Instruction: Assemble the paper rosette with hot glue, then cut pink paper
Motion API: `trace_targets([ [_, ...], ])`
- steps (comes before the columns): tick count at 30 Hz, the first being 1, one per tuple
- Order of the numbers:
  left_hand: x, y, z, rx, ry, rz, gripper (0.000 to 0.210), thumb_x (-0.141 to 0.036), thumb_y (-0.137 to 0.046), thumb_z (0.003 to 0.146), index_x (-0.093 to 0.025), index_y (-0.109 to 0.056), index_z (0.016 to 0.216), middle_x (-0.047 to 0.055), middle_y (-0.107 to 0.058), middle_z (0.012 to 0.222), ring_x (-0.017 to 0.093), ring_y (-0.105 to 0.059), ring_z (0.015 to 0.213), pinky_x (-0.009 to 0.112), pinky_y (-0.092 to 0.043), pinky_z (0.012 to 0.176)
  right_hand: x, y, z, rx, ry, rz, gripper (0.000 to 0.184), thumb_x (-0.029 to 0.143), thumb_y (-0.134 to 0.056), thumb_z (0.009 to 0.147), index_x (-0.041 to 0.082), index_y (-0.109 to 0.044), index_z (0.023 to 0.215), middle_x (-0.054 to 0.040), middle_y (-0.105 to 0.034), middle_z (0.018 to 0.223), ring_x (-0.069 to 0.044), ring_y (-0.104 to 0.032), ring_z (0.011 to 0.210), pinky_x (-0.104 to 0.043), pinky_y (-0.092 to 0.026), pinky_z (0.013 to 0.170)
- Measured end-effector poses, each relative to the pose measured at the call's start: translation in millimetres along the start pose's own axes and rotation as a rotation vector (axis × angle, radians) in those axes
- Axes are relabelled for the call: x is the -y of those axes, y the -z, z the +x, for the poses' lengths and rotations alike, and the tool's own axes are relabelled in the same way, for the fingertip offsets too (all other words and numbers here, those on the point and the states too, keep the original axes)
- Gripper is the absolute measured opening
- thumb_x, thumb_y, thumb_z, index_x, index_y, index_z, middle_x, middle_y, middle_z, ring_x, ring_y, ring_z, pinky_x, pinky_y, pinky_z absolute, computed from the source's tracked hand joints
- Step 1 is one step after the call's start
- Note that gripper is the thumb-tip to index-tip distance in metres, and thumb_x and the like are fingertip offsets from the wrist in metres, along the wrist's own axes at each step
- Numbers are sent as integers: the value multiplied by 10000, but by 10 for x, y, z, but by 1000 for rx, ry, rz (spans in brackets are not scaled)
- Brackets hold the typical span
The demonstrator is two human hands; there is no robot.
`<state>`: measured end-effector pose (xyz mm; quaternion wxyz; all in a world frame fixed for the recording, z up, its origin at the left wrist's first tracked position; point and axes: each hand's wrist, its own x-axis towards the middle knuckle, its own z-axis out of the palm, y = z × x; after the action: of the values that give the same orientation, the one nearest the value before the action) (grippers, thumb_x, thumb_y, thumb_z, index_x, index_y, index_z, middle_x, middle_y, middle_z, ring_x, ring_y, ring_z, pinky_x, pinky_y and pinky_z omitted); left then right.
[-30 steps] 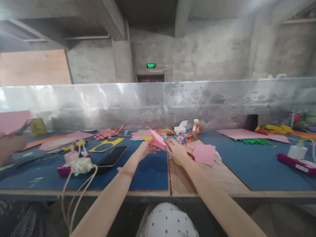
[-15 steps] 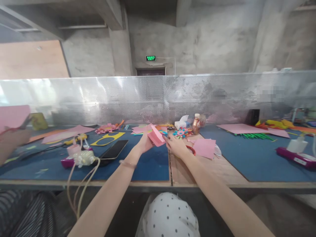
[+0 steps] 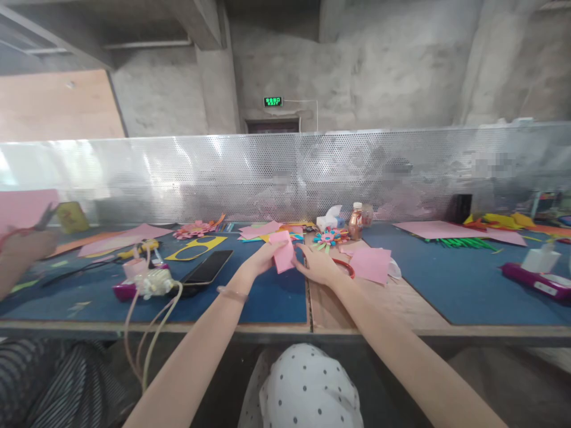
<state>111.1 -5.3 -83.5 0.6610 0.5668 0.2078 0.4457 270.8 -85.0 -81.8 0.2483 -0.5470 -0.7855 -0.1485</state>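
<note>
My left hand (image 3: 264,255) pinches a folded piece of pink paper (image 3: 282,252) by its left side, holding it up above the blue mat (image 3: 267,303). My right hand (image 3: 317,265) is just right of the paper, thumb and fingers apart and curved toward its edge. Whether a fingertip touches the edge is too blurred to tell. Behind the right hand a red ring-shaped handle (image 3: 347,267) lies partly hidden. Close by on the wooden board is a square pink sheet (image 3: 370,264).
A phone (image 3: 209,267) and a purple power strip with plugs and cables (image 3: 151,282) lie left. A paper flower (image 3: 328,238), a bottle (image 3: 355,221) and tissues (image 3: 330,219) stand behind. Another person's hand (image 3: 31,246) holds scissors at pink paper, far left.
The folded pink paper has turned from a tilted, partly spread position to a flatter, upright rectangle facing me. My right fingers have parted slightly at its right edge.
</note>
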Motion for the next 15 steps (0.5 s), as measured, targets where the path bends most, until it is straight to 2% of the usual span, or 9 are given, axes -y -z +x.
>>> trace_targets([
  [7, 36, -101, -70, 165, 42, 89, 404, -183, -704, 662, -130, -601, 1049, 102, -672, 975, 210, -612, 915, 348, -445, 853, 9, -41, 3, 13, -83, 84, 727, 621, -424, 777, 172, -293, 1334, -116, -642, 969, -242, -609, 878, -302, -415, 722],
  [15, 41, -88, -84, 226, 71, 159, 434, -239, -737, 626, -124, -631, 1030, 112, -677, 965, 224, -597, 962, 361, -406, 907, -64, -100, 20, 35, -119, 82, 671, 557, -366, 839, 179, -207, 1370, -127, -644, 978, -247, -631, 823, -296, -417, 680],
])
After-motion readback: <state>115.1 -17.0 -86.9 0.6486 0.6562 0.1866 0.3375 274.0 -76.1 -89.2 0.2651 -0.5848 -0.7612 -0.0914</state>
